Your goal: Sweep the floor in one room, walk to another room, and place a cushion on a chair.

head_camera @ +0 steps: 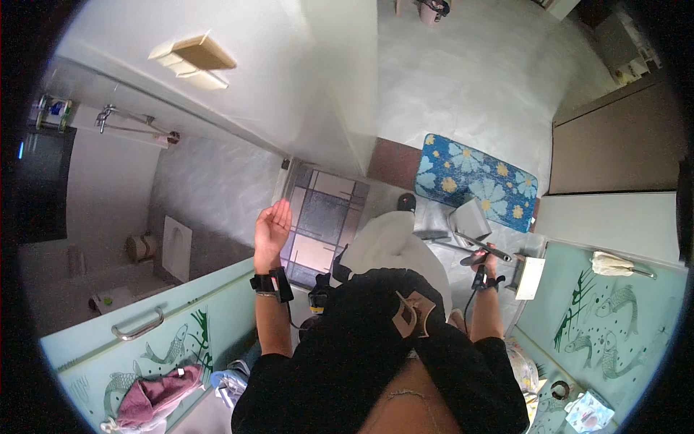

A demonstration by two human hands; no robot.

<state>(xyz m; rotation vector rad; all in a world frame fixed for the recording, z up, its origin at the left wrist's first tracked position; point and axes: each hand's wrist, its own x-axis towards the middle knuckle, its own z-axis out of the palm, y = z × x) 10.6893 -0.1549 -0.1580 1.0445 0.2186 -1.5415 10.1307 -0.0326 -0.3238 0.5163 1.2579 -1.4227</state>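
Observation:
My left hand (274,233) is held out palm up with nothing in it, above a doorway with a checked floor mat (322,203). My right hand (489,259) grips the dark end of a long handle. That handle seems to belong to a grey dustpan (470,219) standing by the blue floral mat (477,179). A second grey shaft (452,247) runs from the same hand towards a flat grey head (432,225) on the floor, probably a broom. My fingers partly hide how the two handles are held.
A green glass door (179,325) with a metal handle (138,325) stands at left, a purple towel (157,396) hanging on it. Beyond is a washroom with a squat toilet (177,248). A white box (530,278) is on the right; a bin (432,12) stands far ahead.

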